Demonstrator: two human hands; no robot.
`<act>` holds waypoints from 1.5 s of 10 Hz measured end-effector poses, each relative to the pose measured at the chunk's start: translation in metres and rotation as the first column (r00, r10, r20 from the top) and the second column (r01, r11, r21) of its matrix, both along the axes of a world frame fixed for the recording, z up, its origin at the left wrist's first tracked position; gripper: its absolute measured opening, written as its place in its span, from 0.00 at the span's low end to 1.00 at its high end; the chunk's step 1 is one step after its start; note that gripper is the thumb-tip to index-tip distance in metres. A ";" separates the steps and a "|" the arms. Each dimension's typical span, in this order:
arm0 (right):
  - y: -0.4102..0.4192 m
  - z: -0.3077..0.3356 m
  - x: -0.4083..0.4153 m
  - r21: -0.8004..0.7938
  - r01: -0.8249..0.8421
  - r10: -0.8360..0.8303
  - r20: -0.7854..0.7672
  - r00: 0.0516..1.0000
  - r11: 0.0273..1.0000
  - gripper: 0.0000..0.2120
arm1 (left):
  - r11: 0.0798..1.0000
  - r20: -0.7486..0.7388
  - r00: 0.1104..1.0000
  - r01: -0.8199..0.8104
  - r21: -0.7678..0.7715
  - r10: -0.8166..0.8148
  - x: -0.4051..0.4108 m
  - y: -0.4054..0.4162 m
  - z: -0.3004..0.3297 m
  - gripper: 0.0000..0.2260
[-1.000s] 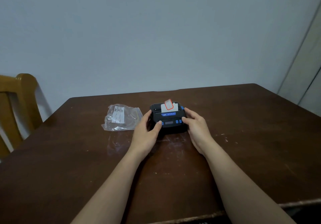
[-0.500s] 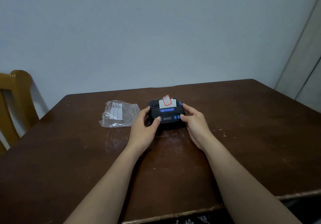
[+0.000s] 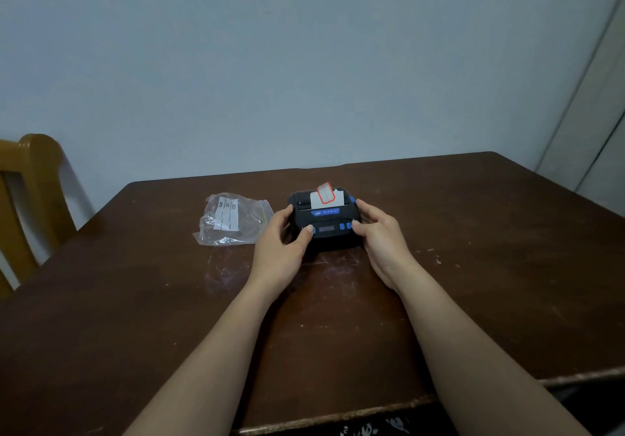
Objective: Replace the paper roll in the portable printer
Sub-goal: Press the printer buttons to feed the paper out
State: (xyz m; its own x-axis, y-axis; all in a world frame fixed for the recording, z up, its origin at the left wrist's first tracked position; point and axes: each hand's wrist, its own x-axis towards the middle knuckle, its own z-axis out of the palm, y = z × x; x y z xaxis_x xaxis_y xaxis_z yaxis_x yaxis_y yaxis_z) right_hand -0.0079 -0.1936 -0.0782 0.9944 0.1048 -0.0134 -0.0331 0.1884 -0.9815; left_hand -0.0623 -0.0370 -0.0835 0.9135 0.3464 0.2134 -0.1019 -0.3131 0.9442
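A small black portable printer [image 3: 326, 224] with blue buttons sits on the dark wooden table [image 3: 473, 266]. A white label strip with a red-bordered label [image 3: 325, 196] sticks up from its paper slot. My left hand [image 3: 282, 243] grips the printer's left side, thumb on its front face. Cupping the right side is my right hand [image 3: 380, 238], thumb near the blue buttons. The printer's lid looks closed.
A clear plastic zip bag [image 3: 231, 219] with a white printed label lies on the table left of the printer. A wooden chair [image 3: 30, 199] stands at the table's left edge. A pale wall rises behind the table.
Both hands stay on the printer's sides with the same grip. The view has shifted slightly; the printer has barely moved on the table.
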 end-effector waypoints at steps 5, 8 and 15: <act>-0.001 0.001 -0.001 -0.002 -0.003 0.003 -0.017 1.000 1.000 0.26 | 1.000 0.013 1.000 0.001 0.003 -0.001 -0.003 -0.002 0.003 0.22; -0.001 0.001 -0.001 -0.001 -0.007 0.007 -0.018 1.000 1.000 0.26 | 1.000 0.016 1.000 0.001 0.015 -0.001 -0.003 -0.002 0.003 0.22; -0.001 0.002 -0.002 0.010 -0.010 0.010 -0.017 1.000 1.000 0.26 | 1.000 0.018 1.000 -0.002 0.008 0.002 -0.001 -0.001 0.001 0.23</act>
